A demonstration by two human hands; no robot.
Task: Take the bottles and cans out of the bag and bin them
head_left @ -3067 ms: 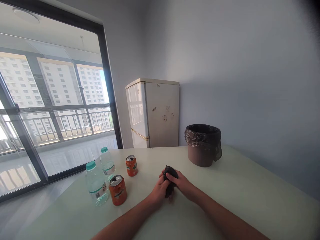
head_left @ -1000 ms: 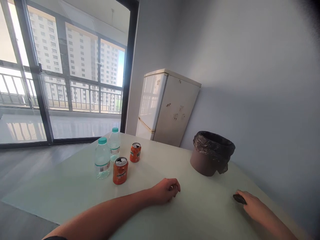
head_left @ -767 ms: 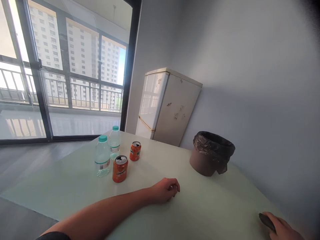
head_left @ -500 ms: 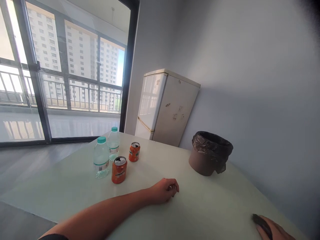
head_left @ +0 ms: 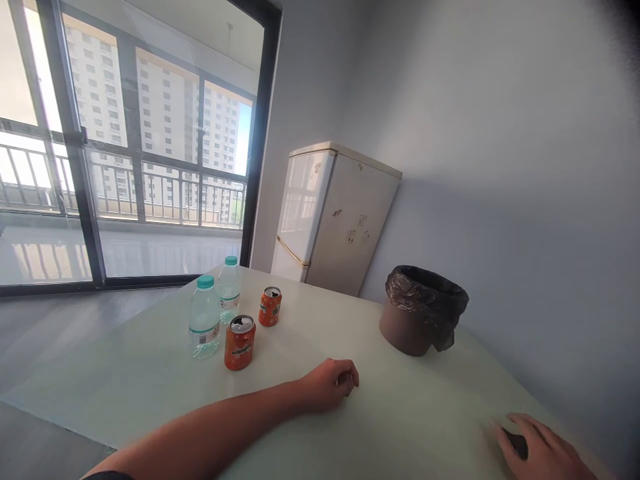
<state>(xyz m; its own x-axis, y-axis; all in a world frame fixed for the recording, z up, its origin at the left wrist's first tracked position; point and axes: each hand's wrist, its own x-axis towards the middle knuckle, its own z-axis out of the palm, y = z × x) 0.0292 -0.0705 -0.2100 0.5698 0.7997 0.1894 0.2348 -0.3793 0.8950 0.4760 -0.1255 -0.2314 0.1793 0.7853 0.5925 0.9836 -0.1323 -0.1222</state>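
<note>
My left hand [head_left: 330, 385] rests on the table with its fingers loosely curled in, and nothing shows in them. My right hand [head_left: 543, 447] is low at the right edge, partly cut off and slightly blurred. Its thumb and fingers curve around a small dark thing [head_left: 516, 443], mostly hidden, whose kind I cannot make out. Left of my left hand stand two orange soda cans, a nearer one [head_left: 240, 343] and a farther one [head_left: 270, 307], tops opened. Two clear plastic bottles with green caps, one nearer [head_left: 205, 317] and one behind [head_left: 229, 290], stand upright beside them.
A brown bin [head_left: 404, 330] lined with a black plastic bag [head_left: 425, 303] stands on the pale table [head_left: 400, 407] beyond my hands. Behind are a white fridge [head_left: 345, 220] and a grey wall. A glass sliding door [head_left: 165, 260] is at the left.
My right hand has come further into view and its fingers have shifted over the dark thing, which now shows less. The left hand stays in place. The view has tilted slightly.
</note>
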